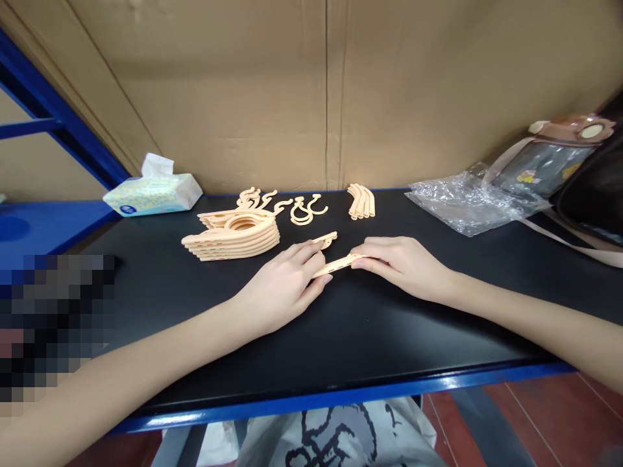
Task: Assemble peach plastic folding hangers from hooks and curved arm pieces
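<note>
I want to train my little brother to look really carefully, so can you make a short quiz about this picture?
1. Which is closer to the stack of cream pieces: the person's left hand or right hand?

2. True or false: a white tissue sticks up out of the tissue pack.

3. Fill in the blank: the cream piece between the fingers is held by ____ hands.

Key:
1. The left hand.
2. True.
3. Both.
</note>
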Demonstrator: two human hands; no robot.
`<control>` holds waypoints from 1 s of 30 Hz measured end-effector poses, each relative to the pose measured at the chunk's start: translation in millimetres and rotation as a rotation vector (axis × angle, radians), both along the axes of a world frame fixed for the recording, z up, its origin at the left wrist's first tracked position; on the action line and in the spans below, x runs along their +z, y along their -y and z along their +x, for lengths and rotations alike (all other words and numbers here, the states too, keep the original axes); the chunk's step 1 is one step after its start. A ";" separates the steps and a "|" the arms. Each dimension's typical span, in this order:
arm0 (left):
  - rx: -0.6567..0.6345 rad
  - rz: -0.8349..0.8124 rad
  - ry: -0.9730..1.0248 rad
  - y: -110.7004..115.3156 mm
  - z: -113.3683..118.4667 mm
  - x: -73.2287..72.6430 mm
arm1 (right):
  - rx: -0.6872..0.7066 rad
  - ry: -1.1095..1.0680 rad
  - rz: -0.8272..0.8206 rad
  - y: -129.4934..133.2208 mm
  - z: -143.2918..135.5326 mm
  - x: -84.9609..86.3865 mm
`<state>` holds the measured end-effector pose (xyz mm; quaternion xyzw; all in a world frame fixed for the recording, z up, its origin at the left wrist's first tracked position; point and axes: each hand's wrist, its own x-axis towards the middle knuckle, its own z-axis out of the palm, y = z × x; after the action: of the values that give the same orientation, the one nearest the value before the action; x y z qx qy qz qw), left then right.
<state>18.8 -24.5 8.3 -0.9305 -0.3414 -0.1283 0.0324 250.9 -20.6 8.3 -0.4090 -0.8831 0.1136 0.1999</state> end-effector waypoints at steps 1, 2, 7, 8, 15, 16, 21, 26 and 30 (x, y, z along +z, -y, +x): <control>0.002 0.004 -0.001 0.0 -0.1 -0.3 | -0.001 0.003 0.000 0.0 -0.1 0.2; 0.002 0.006 -0.003 0.0 -0.2 -0.5 | -0.002 0.007 -0.001 0.1 -0.2 0.4; 0.002 0.002 -0.001 0.6 0.0 -0.2 | -0.012 0.019 -0.002 0.4 -1.1 0.5; -0.001 0.001 0.000 0.7 0.1 -0.1 | -0.015 0.019 -0.001 0.4 -1.1 0.4; -0.001 -0.005 0.008 1.0 -0.1 0.1 | -0.017 0.017 0.020 -0.9 1.6 -1.0; -0.003 -0.004 0.009 0.9 -0.3 0.0 | -0.021 0.021 0.022 -1.0 1.9 -1.0; -0.004 0.005 0.008 0.5 -0.7 -1.1 | -0.041 0.040 0.049 -0.9 1.6 -1.3; -0.003 0.008 -0.002 0.4 -0.3 -1.2 | -0.041 0.048 0.098 -0.5 1.7 -3.4; -0.017 0.017 -0.007 0.5 -0.1 -0.8 | -0.050 0.041 0.130 -1.1 1.7 -4.4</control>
<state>18.7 -25.0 7.5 -0.9336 -0.3322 -0.1283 0.0403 252.5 -19.5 3.9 -0.4191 -0.8821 0.0426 0.2108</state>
